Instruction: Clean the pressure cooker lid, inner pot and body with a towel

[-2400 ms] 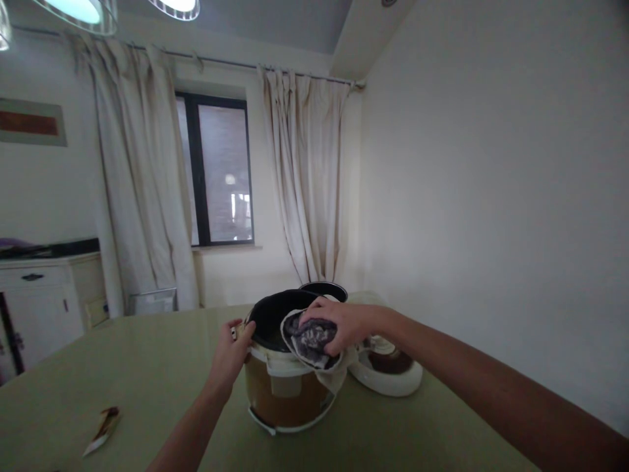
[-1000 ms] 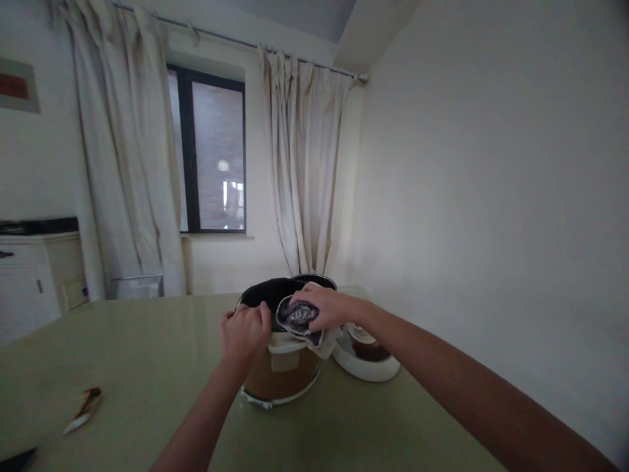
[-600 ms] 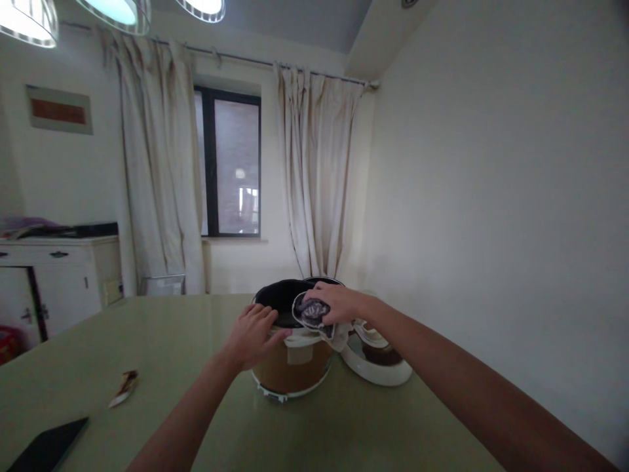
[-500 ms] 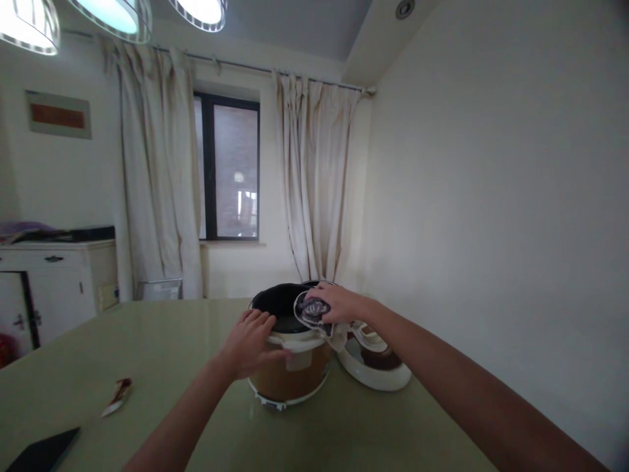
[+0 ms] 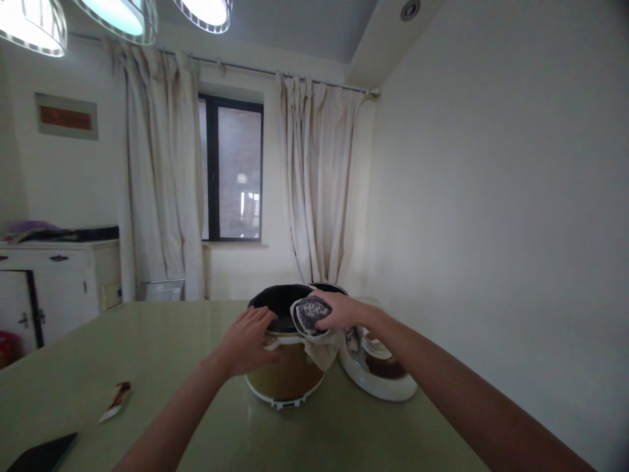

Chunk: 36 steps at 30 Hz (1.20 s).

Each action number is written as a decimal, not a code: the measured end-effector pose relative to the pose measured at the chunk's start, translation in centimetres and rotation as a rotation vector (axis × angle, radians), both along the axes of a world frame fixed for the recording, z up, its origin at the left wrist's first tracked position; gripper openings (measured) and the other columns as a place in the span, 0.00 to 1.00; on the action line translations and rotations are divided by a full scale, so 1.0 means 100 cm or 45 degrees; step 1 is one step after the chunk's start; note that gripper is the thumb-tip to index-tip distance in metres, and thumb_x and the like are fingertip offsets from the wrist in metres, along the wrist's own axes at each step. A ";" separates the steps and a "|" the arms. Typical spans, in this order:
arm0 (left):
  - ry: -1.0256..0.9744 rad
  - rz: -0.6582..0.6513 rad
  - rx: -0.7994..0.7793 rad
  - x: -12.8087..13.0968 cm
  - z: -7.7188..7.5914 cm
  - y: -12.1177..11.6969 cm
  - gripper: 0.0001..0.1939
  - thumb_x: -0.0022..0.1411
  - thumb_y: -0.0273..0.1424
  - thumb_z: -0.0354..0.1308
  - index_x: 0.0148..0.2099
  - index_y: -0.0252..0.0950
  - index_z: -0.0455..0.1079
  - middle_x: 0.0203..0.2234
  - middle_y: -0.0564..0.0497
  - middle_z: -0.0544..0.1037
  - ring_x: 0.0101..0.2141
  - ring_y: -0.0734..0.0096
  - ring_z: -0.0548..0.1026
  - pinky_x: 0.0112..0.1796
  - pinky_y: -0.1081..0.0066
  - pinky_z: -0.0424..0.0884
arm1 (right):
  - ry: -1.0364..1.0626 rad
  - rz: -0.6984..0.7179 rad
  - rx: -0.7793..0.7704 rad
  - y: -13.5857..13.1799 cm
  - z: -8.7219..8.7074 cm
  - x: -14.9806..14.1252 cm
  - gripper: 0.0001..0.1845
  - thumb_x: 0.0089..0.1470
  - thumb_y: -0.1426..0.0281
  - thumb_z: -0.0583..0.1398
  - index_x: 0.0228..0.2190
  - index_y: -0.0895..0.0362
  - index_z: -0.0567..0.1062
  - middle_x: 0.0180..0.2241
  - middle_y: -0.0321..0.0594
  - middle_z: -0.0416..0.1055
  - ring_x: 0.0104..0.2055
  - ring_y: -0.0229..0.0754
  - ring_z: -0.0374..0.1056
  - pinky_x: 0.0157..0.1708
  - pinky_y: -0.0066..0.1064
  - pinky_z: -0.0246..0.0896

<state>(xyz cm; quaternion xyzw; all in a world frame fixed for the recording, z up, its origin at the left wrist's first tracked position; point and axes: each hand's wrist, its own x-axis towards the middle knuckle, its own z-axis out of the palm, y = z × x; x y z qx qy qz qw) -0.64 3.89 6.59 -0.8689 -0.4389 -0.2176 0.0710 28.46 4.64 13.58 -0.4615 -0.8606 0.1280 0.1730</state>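
A rice cooker [image 5: 289,380] with a brown-gold body, pale rim and black inside stands upright with its top uncovered. My left hand [image 5: 248,341] lies over its left rim, fingers across the edge and thumb down the outer side. In my right hand [image 5: 339,309] is a bunched grey-and-white patterned cloth [image 5: 313,313], pressed at the right rim. Part of the cloth hangs down outside the cooker. Beside it on the right lies a round white lid [image 5: 393,391] with a brown middle, partly hidden by my right forearm.
Behind the cooker shows the dark rim of another round pot [image 5: 331,287]. On the green tabletop [image 5: 181,354], a knife [image 5: 116,401] with a brown handle and a dark flat object [image 5: 42,452] lie at the left. A white cabinet [image 5: 59,275] stands beyond.
My right hand has turned slightly, with the cloth now hanging lower over the outer side of the cooker. My left hand stays at the left rim. The view has shifted slightly.
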 end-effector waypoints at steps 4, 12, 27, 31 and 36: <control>-0.045 -0.038 0.046 -0.030 -0.007 0.016 0.29 0.51 0.45 0.77 0.52 0.43 0.75 0.53 0.43 0.80 0.60 0.46 0.73 0.64 0.53 0.64 | 0.092 0.074 0.062 0.000 -0.003 -0.032 0.35 0.43 0.68 0.71 0.55 0.50 0.76 0.49 0.38 0.79 0.51 0.50 0.75 0.52 0.37 0.66; 0.030 0.148 0.180 0.003 -0.002 -0.011 0.23 0.59 0.48 0.69 0.51 0.40 0.76 0.47 0.38 0.82 0.53 0.42 0.75 0.59 0.47 0.61 | 0.029 0.097 0.178 0.002 0.000 -0.070 0.31 0.46 0.66 0.69 0.54 0.47 0.77 0.49 0.37 0.80 0.50 0.51 0.75 0.49 0.37 0.66; 0.097 0.161 0.067 -0.015 -0.001 0.003 0.11 0.58 0.36 0.65 0.43 0.40 0.75 0.44 0.41 0.82 0.51 0.46 0.77 0.54 0.54 0.67 | -0.119 -0.045 0.213 0.024 0.008 -0.050 0.31 0.47 0.64 0.68 0.55 0.47 0.78 0.47 0.38 0.81 0.48 0.51 0.75 0.47 0.37 0.66; -0.005 0.270 0.146 0.017 -0.013 -0.009 0.10 0.62 0.39 0.65 0.42 0.39 0.77 0.42 0.40 0.83 0.50 0.43 0.77 0.56 0.49 0.65 | -0.094 -0.016 0.147 0.018 0.016 -0.070 0.29 0.47 0.65 0.68 0.53 0.48 0.79 0.45 0.37 0.81 0.46 0.50 0.76 0.45 0.35 0.67; -0.073 0.075 0.139 0.004 -0.023 -0.002 0.22 0.58 0.45 0.72 0.49 0.38 0.76 0.49 0.40 0.82 0.54 0.44 0.76 0.59 0.50 0.65 | -0.127 0.084 0.069 0.016 0.013 -0.069 0.36 0.43 0.61 0.73 0.55 0.48 0.78 0.49 0.37 0.81 0.49 0.51 0.76 0.47 0.35 0.68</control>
